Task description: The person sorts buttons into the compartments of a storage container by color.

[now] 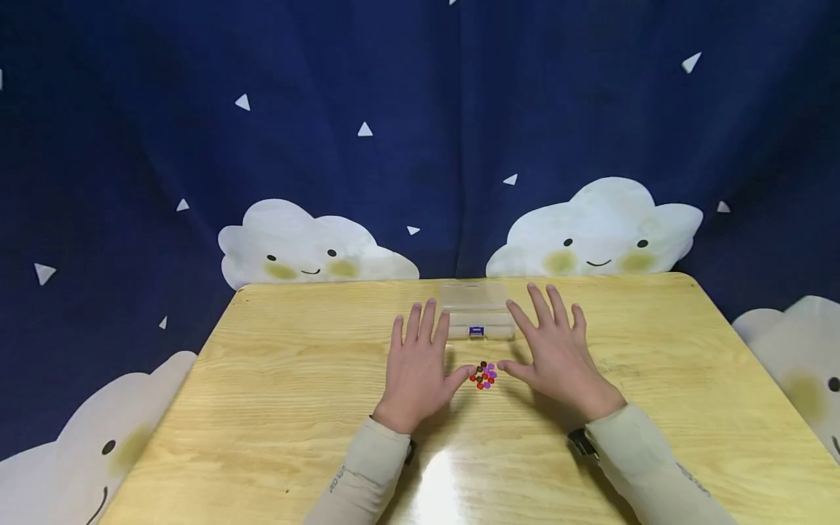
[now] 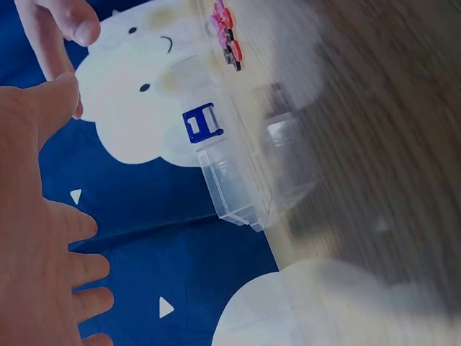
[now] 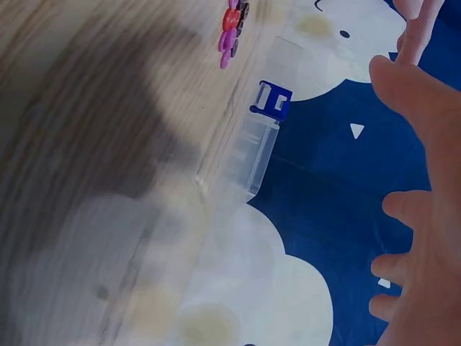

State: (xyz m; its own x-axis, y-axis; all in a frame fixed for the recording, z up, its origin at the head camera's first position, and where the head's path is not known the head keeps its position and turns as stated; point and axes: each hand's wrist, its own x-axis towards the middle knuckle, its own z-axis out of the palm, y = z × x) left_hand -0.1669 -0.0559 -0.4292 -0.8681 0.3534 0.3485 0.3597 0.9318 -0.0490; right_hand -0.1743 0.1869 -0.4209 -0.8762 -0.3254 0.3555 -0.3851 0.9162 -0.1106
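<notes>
My left hand is held over the table with its fingers spread and straight, holding nothing. Opposite it, my right hand has the same spread fingers, also holding nothing. Between the two thumbs lies a small cluster of round, flat pieces in red, purple and dark brown, like beads or buttons. Just beyond them sits a clear plastic box with a blue latch on its front. Its transparent lid is folded back. Both wrist views show the box and the cluster ahead of the fingers.
The wooden table reaches back to a dark blue curtain printed with white clouds and triangles. Light glares off the tabletop near its front. Dark bands circle both wrists at the sleeves.
</notes>
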